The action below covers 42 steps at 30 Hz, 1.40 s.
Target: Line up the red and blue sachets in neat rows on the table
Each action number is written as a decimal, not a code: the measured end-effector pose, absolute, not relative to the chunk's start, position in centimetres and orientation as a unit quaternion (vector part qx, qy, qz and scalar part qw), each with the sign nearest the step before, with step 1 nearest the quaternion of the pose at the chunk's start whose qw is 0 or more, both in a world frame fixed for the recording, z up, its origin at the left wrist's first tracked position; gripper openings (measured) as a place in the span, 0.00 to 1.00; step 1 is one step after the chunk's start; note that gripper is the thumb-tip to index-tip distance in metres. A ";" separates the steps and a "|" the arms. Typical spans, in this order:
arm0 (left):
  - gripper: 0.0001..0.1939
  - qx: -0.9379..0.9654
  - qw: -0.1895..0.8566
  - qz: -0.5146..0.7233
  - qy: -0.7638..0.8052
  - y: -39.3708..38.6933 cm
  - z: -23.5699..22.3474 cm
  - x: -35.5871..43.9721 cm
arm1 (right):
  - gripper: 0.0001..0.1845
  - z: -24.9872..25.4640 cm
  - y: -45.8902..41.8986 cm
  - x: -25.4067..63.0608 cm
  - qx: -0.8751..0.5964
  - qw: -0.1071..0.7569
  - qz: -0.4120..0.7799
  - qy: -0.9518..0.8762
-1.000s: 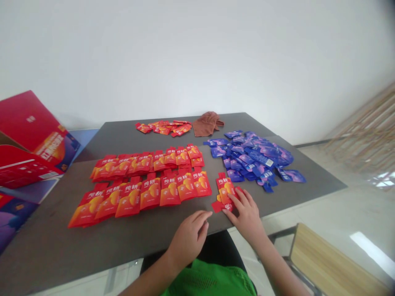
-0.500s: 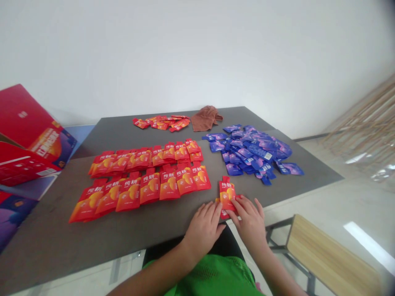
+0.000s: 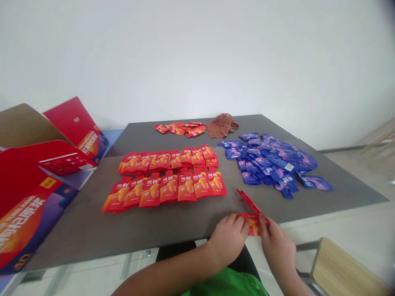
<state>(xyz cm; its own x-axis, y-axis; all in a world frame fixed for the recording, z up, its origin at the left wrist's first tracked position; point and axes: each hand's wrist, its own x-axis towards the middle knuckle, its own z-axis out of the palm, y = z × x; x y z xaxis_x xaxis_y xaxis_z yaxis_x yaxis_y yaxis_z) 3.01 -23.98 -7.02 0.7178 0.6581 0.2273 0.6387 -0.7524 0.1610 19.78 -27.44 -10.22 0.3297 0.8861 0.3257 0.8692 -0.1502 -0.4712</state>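
At the table's front edge, my right hand (image 3: 278, 243) pinches a red pouch (image 3: 249, 203) by its lower end. This pouch is tipped up and seen nearly edge-on; it may be more than one. My left hand (image 3: 231, 233) has its fingers curled over another red-orange pouch (image 3: 254, 225), which lies low between both hands and is partly hidden by the fingers. To the left, flat red pouches (image 3: 168, 188) overlap in two rows, printed sides up. A loose heap of blue-purple pouches (image 3: 265, 158) spreads beyond my right hand.
At the back of the grey table (image 3: 173, 220) lie a small pile of red pouches (image 3: 182, 128) and a brown cloth (image 3: 221, 125). An open red carton (image 3: 66, 158) stands at the left. A wooden stool (image 3: 342, 267) is below right.
The pouch that lay flat under both hands is now lifted and tilted in my right hand. My left hand grips the one below. The view has swung left.
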 end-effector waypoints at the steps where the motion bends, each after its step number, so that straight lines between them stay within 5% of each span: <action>1: 0.15 0.931 0.040 0.140 0.335 -24.0 -6.5 2.3 | 0.25 -9.7 -27.6 19.9 -0.774 0.292 0.028 -0.561; 8: 0.13 0.895 0.029 0.286 0.343 -23.9 0.5 -8.0 | 0.30 -5.0 -26.1 21.0 -0.797 0.316 0.047 -0.513; 15: 0.13 0.793 0.032 0.371 0.482 -14.8 5.3 -21.1 | 0.25 -1.3 -18.3 15.5 -0.628 0.383 -0.010 -0.678; 20: 0.12 0.695 0.086 0.447 0.557 -5.4 3.6 -27.7 | 0.21 0.7 -9.9 8.1 -0.497 0.339 -0.085 -0.794; 27: 0.08 0.752 0.147 0.407 0.496 0.9 -1.4 -29.5 | 0.22 0.0 -2.6 -0.8 -0.428 0.103 -0.137 -0.887; 42: 0.12 0.806 0.282 0.216 0.474 5.0 -5.2 -31.7 | 0.16 -2.4 -1.5 -4.4 -0.329 -0.030 -0.097 -0.939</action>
